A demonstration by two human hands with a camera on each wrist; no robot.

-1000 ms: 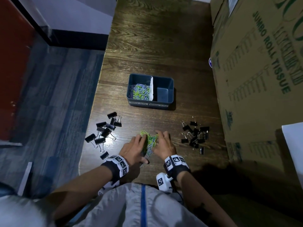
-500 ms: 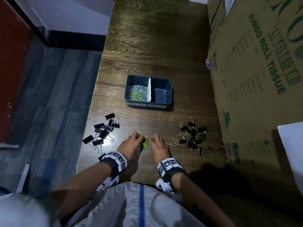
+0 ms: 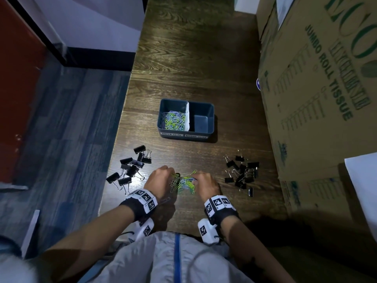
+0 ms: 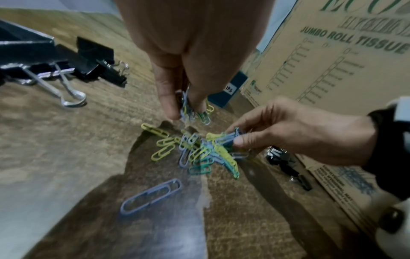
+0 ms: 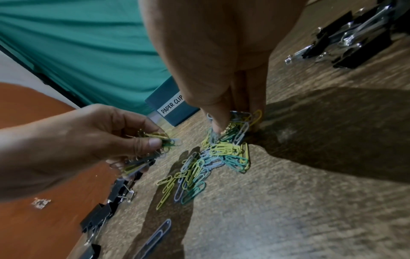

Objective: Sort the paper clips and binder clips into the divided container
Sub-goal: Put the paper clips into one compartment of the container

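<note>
A heap of coloured paper clips (image 3: 184, 182) lies on the dark wooden table near its front edge, between my two hands. My left hand (image 3: 161, 178) pinches a bunch of paper clips (image 4: 190, 108) just above the heap. My right hand (image 3: 205, 181) pinches another bunch (image 5: 235, 121) at the heap's right side. One blue paper clip (image 4: 150, 196) lies apart, closer to me. The divided container (image 3: 204, 132) stands farther back; its left half holds paper clips (image 3: 173, 120), its right half looks bare. Large black binder clips (image 3: 131, 166) lie at the left, small ones (image 3: 242, 173) at the right.
A big cardboard box (image 3: 318, 88) printed "JUMBO ROLL TISSUE" stands along the table's right side, close to the small binder clips. The table's left edge (image 3: 120, 139) drops to a blue-grey floor. A white sheet (image 3: 363, 193) lies at the far right.
Both hands drew the paper clips together, then closed their fingers on bunches and lifted slightly off the table. The heap between them shows again, spread a little.
</note>
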